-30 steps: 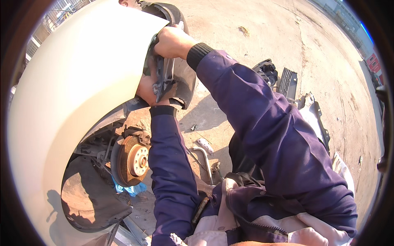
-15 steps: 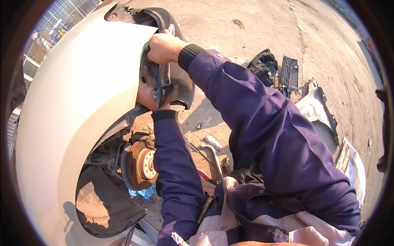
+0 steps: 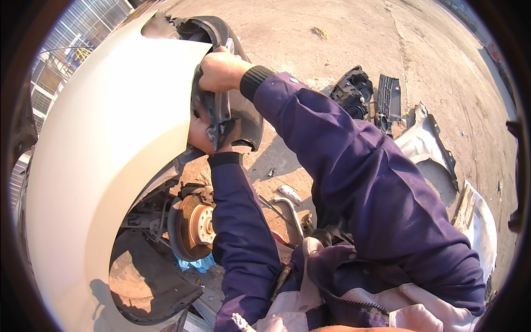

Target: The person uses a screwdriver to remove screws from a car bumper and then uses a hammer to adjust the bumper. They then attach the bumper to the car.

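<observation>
A pale car fender (image 3: 105, 110) fills the left side, curving over a wheel arch. At its front edge, my right hand (image 3: 224, 69) is closed, with its fingertips curled out of sight by a dark bracket-like part (image 3: 221, 106). Whatever it grips does not show. Below it, my left hand (image 3: 200, 134) reaches behind that dark part, inside the front end of the fender, so its fingers are mostly hidden. A black bumper-like piece (image 3: 249, 119) stands just beyond both hands. Inside the arch sits a rusty brake disc (image 3: 191, 226) with a bare hub.
On the concrete to the right lie a black headlight housing (image 3: 353, 91), a black grille (image 3: 388, 99) and a detached white fender (image 3: 423, 138). Near my legs are a bent metal bar (image 3: 292, 213) and blue plastic (image 3: 196, 263). A dark arch liner (image 3: 166, 288) hangs low at left.
The view has shifted slightly, so the car appears a little lower and further right. Both hands keep their places at the fender's front edge.
</observation>
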Available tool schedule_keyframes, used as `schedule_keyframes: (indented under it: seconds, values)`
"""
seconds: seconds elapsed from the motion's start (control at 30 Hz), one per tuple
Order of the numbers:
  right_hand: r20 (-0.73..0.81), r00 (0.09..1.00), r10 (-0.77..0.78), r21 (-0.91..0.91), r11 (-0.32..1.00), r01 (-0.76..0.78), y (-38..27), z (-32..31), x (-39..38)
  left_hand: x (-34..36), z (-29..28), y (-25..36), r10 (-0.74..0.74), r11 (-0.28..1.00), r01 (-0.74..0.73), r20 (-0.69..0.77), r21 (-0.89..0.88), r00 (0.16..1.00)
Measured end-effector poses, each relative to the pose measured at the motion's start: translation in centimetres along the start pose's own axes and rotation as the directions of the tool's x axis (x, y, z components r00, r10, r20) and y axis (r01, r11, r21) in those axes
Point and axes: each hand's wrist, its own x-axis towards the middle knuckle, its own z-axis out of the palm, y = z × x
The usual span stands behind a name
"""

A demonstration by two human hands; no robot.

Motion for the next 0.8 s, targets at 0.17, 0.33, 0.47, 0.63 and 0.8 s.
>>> schedule_keyframes:
  seconds: [0.17, 0.33, 0.47, 0.63, 0.8]
  values:
    - [0.037, 0.987, -0.157, -0.239, 0.957, 0.162, 0.1, 0.3, 0.2, -0.3, -0.2, 0.2, 0.001, 0.998, 0.000, 0.011, -0.056, 1.000]
    - [0.091, 0.959, -0.270, -0.314, 0.906, 0.285, 0.7, 0.2, 0.6, -0.5, -0.2, 0.6, -0.067, 0.998, 0.067, 0.016, -0.010, 0.998]
    - [0.200, 0.955, -0.221, -0.339, 0.899, 0.279, 0.5, -0.1, 0.8, -0.2, 0.0, 0.2, -0.014, 1.000, 0.013, -0.006, -0.027, 1.000]
    - [0.094, 0.995, 0.026, 0.013, 1.000, -0.027, -0.2, -0.8, -0.2, -0.1, 0.2, 0.0, 0.025, 0.994, -0.028, -0.026, -0.110, 0.999]
    - [0.250, 0.962, -0.111, -0.218, 0.962, 0.168, -0.6, -2.0, -0.2, -0.1, 0.0, 0.4, 0.043, 0.994, -0.046, -0.023, -0.104, 0.999]
